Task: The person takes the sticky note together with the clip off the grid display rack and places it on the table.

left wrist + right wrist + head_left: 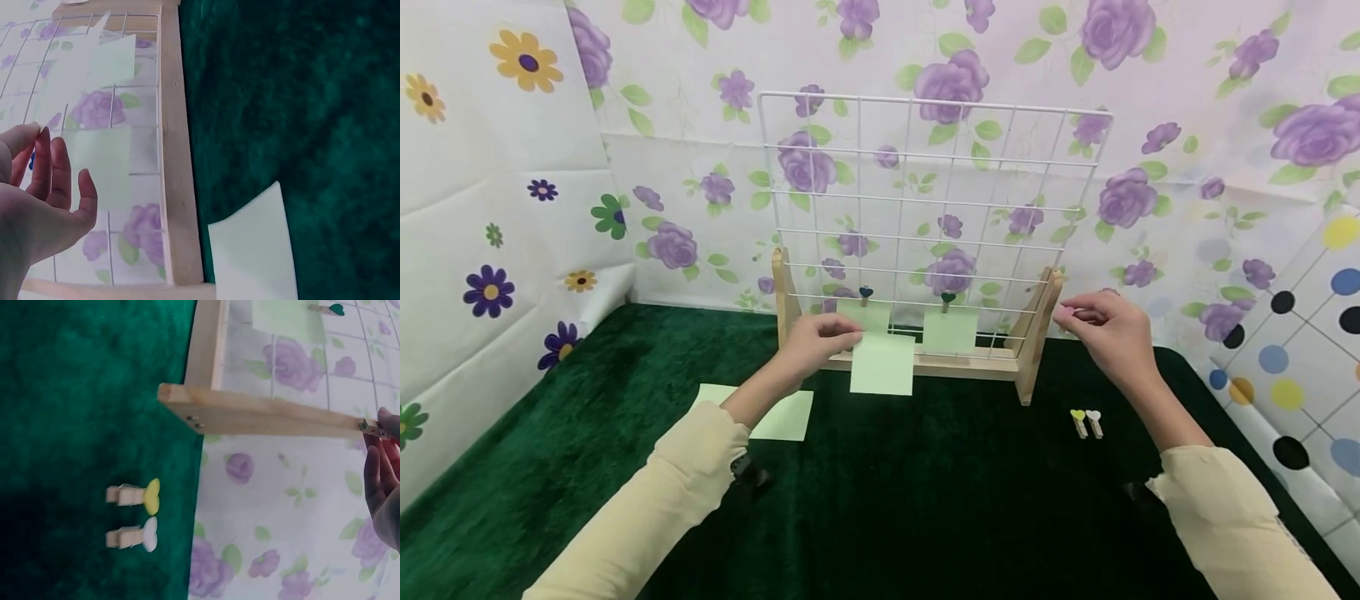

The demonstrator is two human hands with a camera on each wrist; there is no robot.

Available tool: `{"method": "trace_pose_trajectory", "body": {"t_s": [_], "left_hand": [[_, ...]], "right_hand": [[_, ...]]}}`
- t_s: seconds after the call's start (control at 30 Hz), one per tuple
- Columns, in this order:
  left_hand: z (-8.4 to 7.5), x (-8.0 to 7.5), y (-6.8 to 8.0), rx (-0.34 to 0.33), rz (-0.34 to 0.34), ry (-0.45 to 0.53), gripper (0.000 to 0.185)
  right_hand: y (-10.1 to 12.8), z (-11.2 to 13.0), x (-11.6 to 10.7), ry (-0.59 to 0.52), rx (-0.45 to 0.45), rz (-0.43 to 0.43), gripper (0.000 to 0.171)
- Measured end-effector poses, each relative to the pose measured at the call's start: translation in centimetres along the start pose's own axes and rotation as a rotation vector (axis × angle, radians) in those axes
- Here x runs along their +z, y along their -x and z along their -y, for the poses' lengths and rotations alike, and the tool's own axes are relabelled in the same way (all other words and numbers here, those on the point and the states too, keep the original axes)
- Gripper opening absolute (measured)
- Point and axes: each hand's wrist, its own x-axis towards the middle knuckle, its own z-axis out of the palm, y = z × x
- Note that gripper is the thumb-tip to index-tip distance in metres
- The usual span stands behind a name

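Observation:
A white wire grid (925, 179) stands in a wooden stand (1033, 342) on the green cloth. Two pale green notes hang from its low wire, one under a blue heart peg (866, 293), the other (951, 331) under a teal heart peg (948, 298). My left hand (820, 337) pinches a third green note (882, 364) by its top corner, in front of the left hung note. My right hand (1097, 321) pinches a small wooden peg (374, 429) just right of the stand's right post. In the right wrist view only its fingertips (378, 469) show.
Two spare pegs lie on the cloth right of the stand, one yellow-hearted (134, 495), one white-hearted (132, 536). More green notes (771, 410) lie on the cloth at the left. Flowered paper walls close in the back and both sides.

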Motion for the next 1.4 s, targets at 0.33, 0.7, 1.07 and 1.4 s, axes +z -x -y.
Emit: {"method": "trace_pose_trajectory", "body": {"t_s": [0.33, 0.7, 1.07, 1.4], "left_hand": [[2.4, -1.2, 1.0, -0.039, -0.013, -0.003, 0.024], [3.9, -1.8, 1.2, -0.101, 0.084, -0.094, 0.019], [4.7, -2.2, 1.2, -0.151, 0.111, -0.219, 0.017], [5.1, -2.4, 1.2, -0.173, 0.139, -0.251, 0.012]], "right_hand": [[1.9, -2.8, -0.6, -0.019, 0.077, 0.089, 0.032], [4.0, -6.1, -1.3, -0.041, 0.247, 0.288, 0.047], [5.2, -8.5, -2.3, -0.107, 0.331, 0.401, 0.049], [6.3, -9.8, -3.1, -0.1, 0.387, 0.487, 0.051]]}}
